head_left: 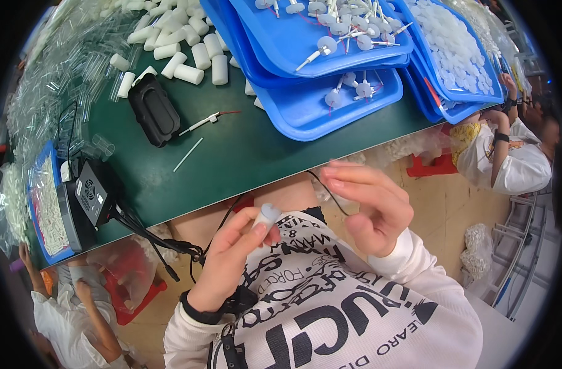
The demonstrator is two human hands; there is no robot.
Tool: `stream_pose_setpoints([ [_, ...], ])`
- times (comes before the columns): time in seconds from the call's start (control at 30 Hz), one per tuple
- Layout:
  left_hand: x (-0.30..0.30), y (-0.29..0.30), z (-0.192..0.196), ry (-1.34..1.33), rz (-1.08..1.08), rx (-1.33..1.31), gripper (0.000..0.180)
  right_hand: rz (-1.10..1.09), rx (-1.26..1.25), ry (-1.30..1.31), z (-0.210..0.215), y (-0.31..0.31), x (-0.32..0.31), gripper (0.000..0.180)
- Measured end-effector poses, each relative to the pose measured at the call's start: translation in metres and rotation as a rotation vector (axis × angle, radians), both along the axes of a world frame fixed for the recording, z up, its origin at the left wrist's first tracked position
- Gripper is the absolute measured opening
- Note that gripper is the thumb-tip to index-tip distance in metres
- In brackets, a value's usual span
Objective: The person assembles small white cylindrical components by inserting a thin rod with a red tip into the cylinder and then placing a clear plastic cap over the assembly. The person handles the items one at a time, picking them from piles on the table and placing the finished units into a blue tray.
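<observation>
Near my lap, just off the table's front edge, my left hand [227,253] is closed round a short white cylinder [267,216] with a translucent round cap on its upper end. My right hand [379,212] hovers apart from it on the right, fingers stretched out and thumb separated, with nothing visible between them. On the green table [231,161] ahead of my hands lie a thin white stick [188,154] and a white stem with a red wire [201,124]. A black oblong dish [153,111] sits beside them.
Stacked blue trays [287,128] hold translucent discs with white stems; another blue tray [481,97] holds loose discs. White cylinders [188,74] and clear tubes [59,80] are heaped at far left. Left, a black device [90,194] trails cables [164,243]. Other people [514,163] sit at both sides.
</observation>
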State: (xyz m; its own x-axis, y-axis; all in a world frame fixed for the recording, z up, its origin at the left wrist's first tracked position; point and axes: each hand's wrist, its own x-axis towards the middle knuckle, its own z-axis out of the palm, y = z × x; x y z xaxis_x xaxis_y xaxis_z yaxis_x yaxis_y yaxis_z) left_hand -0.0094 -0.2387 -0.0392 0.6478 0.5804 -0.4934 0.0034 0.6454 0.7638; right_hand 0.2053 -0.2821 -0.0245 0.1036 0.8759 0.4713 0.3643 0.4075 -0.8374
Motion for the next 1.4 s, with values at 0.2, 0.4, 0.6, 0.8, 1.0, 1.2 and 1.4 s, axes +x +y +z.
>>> stream_pose_setpoints([
  [0.2, -0.002, -0.003, -0.032, 0.001, 0.081, -0.029, 0.031, -0.071, -0.59, 0.212, -0.042, -0.021, -0.043, 0.02],
  [0.4, 0.003, -0.001, -0.04, 0.024, 0.107, -0.039, 0.033, 0.157, -0.912, 0.407, -0.064, -0.019, -0.08, 0.043],
  [0.6, 0.004, 0.002, -0.037, 0.015, 0.121, -0.024, 0.033, 0.153, -0.945, 0.543, -0.069, -0.017, -0.088, 0.039],
  [0.8, 0.005, 0.0, -0.042, -0.026, 0.154, -0.084, 0.034, 0.022, -0.931, 0.549, -0.058, -0.014, -0.095, 0.035],
  [1.0, 0.011, -0.001, -0.046, -0.111, 0.187, -0.091, 0.035, 0.026, -1.068, 0.457, -0.046, -0.011, -0.085, 0.038],
  [1.2, 0.003, 0.01, -0.035, 0.009, 0.109, -0.116, 0.036, 0.024, -1.028, 0.843, -0.054, -0.016, -0.104, 0.041],
  [1.4, 0.007, 0.007, -0.033, 0.01, 0.187, -0.109, 0.035, 0.129, -1.137, 1.011, -0.05, -0.009, -0.089, 0.046],
])
